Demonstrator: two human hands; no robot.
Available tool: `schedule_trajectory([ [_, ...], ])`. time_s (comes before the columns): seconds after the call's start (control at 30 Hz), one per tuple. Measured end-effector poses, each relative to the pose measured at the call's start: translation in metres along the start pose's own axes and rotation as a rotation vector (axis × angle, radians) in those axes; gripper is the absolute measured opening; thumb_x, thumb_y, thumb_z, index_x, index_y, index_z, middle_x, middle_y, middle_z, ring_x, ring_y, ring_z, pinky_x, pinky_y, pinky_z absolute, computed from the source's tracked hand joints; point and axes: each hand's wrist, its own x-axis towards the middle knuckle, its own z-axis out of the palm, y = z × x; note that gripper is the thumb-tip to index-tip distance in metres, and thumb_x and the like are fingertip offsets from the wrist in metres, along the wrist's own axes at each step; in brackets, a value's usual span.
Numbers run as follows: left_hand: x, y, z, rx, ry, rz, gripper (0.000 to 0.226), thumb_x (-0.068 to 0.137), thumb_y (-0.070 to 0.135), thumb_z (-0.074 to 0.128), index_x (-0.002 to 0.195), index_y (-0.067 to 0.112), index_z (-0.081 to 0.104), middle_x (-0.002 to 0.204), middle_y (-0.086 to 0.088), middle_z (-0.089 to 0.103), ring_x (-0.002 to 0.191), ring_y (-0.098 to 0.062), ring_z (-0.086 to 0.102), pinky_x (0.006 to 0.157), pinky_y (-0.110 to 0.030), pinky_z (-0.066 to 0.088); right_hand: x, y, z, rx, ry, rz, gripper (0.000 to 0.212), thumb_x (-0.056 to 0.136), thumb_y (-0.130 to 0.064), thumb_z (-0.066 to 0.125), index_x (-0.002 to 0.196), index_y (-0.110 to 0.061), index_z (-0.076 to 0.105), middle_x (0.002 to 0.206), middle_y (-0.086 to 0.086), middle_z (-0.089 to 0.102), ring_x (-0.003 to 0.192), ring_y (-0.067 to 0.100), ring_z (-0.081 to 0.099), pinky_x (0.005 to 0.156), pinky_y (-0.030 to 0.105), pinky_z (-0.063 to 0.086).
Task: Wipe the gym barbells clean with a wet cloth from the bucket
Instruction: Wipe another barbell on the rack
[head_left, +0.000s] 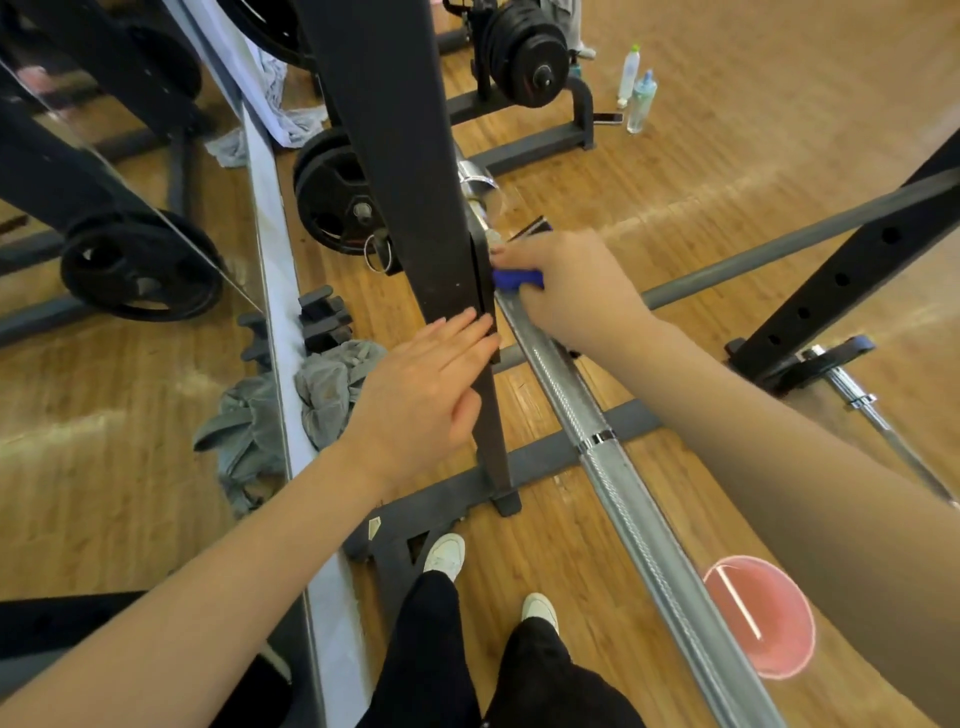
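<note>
Knurled steel barbell (618, 467) runs through the rack. Right hand (566, 286) grips a blue cloth (514, 279) against it. Left hand (421, 395) lies flat-fingered on the matte black upright (410, 171).

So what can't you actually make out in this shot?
Head view only:
- Blue cloth: mostly hidden under the right hand; wetness unclear.
- Barbell: far end hidden behind the rack upright, near end cut off by the bottom edge.
- Pink bucket: partly hidden by the right forearm; contents unclear.
- Phone: too small.
</note>
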Motion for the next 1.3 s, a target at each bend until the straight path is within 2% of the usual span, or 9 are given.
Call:
schedule_trajectory([
  [0.17,0.007,-0.004,0.0,-0.111,0.065,-0.053,0.044,0.081,0.011,0.04,0.114,0.001,0.066,0.123,-0.014,0.062,0.119,-0.024,0.056,0.103,-0.036,0.04,-0.049,-0.005,-0.019,-0.013,-0.062,0.068,0.044,0.084,0.008,0.048,0.119,-0.012,0.066,0.121,0.004,0.065,0.116,0.017,0.057,0.101,0.029,0.041],
  [0.33,0.008,-0.017,0.009,-0.084,0.037,0.099,0.045,0.079,0.009,0.038,0.114,-0.001,0.065,0.124,-0.015,0.062,0.126,-0.03,0.049,0.11,-0.038,0.03,-0.041,-0.028,-0.006,-0.24,0.011,-0.055,0.033,0.085,0.006,0.048,0.11,-0.003,0.067,0.111,0.012,0.065,0.106,0.029,0.058,0.087,0.031,0.041],
  [0.43,0.004,-0.028,0.012,-0.068,0.03,0.176,0.052,0.077,0.008,0.037,0.125,-0.005,0.055,0.132,-0.02,0.054,0.13,-0.033,0.039,0.112,-0.038,0.023,-0.049,-0.043,0.008,-0.529,-0.109,-0.025,0.033,0.096,-0.008,0.041,0.125,-0.012,0.057,0.13,0.004,0.053,0.121,0.021,0.045,0.097,0.029,0.03],
  [0.53,0.005,-0.028,0.014,0.004,-0.001,0.218,0.067,0.071,0.006,0.056,0.135,-0.007,0.041,0.141,-0.022,0.044,0.134,-0.035,0.032,0.112,-0.041,0.022,-0.082,-0.062,0.03,-0.725,-0.127,0.012,0.026,0.092,-0.013,0.053,0.113,-0.007,0.067,0.12,0.007,0.062,0.119,0.026,0.051,0.102,0.036,0.04],
  [0.67,0.016,-0.017,0.012,0.046,-0.068,0.276,0.087,0.061,0.009,0.074,0.139,-0.006,0.038,0.145,-0.021,0.039,0.135,-0.037,0.035,0.108,-0.044,0.023,-0.118,-0.057,0.04,-0.675,0.196,0.096,0.055,0.04,-0.005,0.091,0.092,0.003,0.074,0.101,0.016,0.071,0.097,0.03,0.068,0.081,0.041,0.054],
  [0.8,0.025,-0.007,0.004,0.075,-0.136,0.426,0.084,0.087,0.027,0.057,0.149,-0.001,0.008,0.157,-0.017,0.01,0.145,-0.032,0.008,0.115,-0.038,0.002,-0.124,-0.073,0.044,-0.643,0.277,0.397,0.06,0.073,-0.025,0.08,0.124,-0.001,0.059,0.129,0.018,0.057,0.119,0.035,0.055,0.093,0.05,0.046],
  [0.9,0.026,0.004,0.002,0.055,-0.196,0.406,0.081,0.094,0.029,0.044,0.147,0.002,-0.011,0.158,-0.014,-0.009,0.145,-0.028,-0.01,0.116,-0.037,-0.006,-0.114,-0.08,0.055,-0.582,0.406,0.492,0.047,0.079,-0.019,0.075,0.121,-0.001,0.062,0.125,0.017,0.061,0.115,0.034,0.058,0.091,0.045,0.049],
  [1.1,0.024,0.011,-0.006,0.037,-0.314,0.352,0.101,0.087,0.035,0.058,0.146,0.0,-0.016,0.156,-0.017,-0.017,0.144,-0.03,-0.016,0.116,-0.037,-0.005,-0.147,-0.084,0.072,-0.561,0.621,0.458,0.042,0.068,0.009,0.076,0.108,-0.004,0.071,0.114,0.013,0.067,0.108,0.033,0.062,0.091,0.044,0.049],
  [1.3,0.019,0.032,-0.018,-0.062,-0.326,0.265,0.093,0.088,0.034,0.052,0.148,0.001,-0.01,0.157,-0.016,-0.012,0.144,-0.03,-0.014,0.117,-0.04,-0.005,-0.176,-0.092,0.069,-0.501,0.733,0.528,0.03,0.082,-0.01,0.069,0.112,-0.004,0.069,0.121,0.015,0.064,0.111,0.034,0.06,0.092,0.047,0.051],
])
